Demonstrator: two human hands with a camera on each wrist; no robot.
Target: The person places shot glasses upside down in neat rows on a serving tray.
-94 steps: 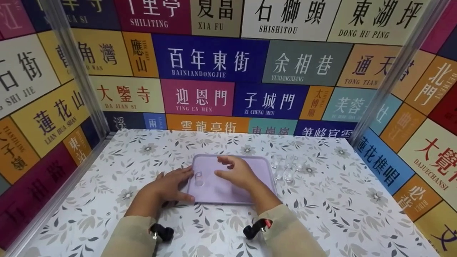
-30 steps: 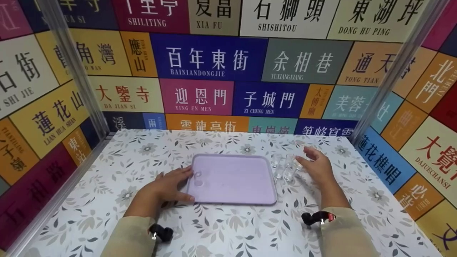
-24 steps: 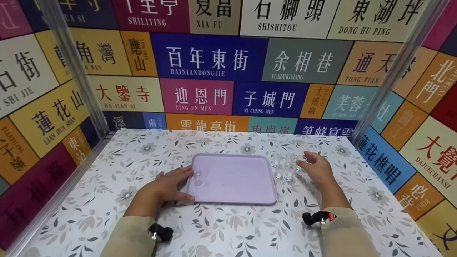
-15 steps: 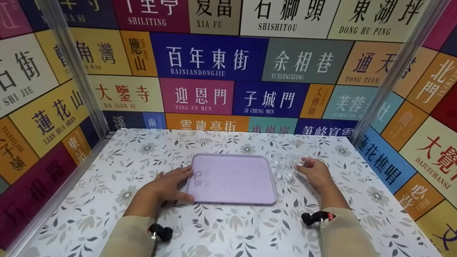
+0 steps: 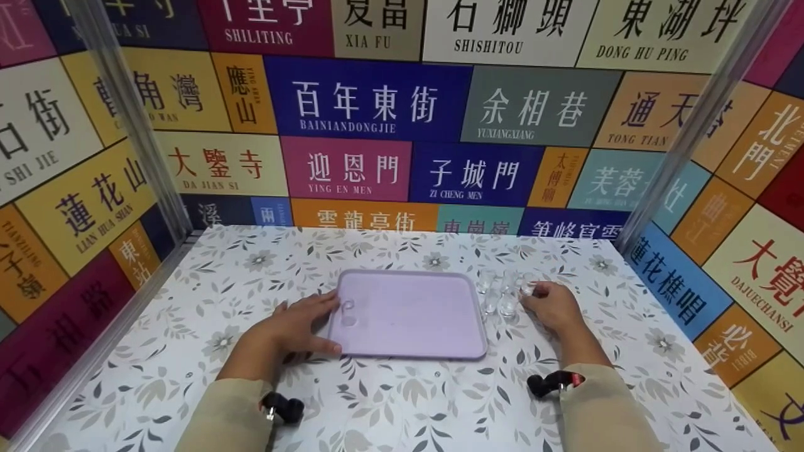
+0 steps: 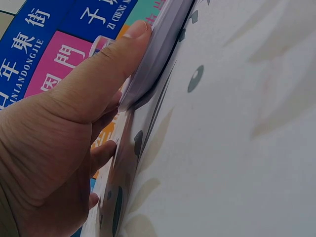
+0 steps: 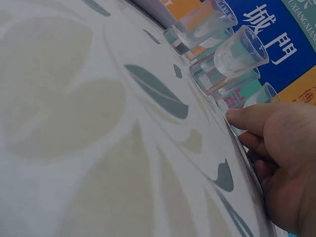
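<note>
My left hand (image 5: 295, 326) lies at the left end of a lilac tray (image 5: 408, 314), thumb and fingers spread and touching its edge. In the left wrist view the thumb (image 6: 116, 57) is against the tray's rim. One clear shot glass (image 5: 348, 314) stands on the tray near that hand. To the right of the tray, my right hand (image 5: 554, 307) pinches another shot glass (image 7: 266, 94) low down between thumb and fingers, which partly hide it. Several more clear shot glasses (image 5: 507, 306) stand upright, close together, just left of that hand.
Table and cover (image 5: 402, 402) are white with a grey leaf and flower print. Panels with large printed characters (image 5: 370, 103) enclose the back and sides, and clear corner posts (image 5: 147, 138) rise at the table's back corners.
My right hand has moved from above the tray to the glasses on the right, then lowered and closed its fingers on the rightmost one. The left hand has stayed at the tray's edge.
</note>
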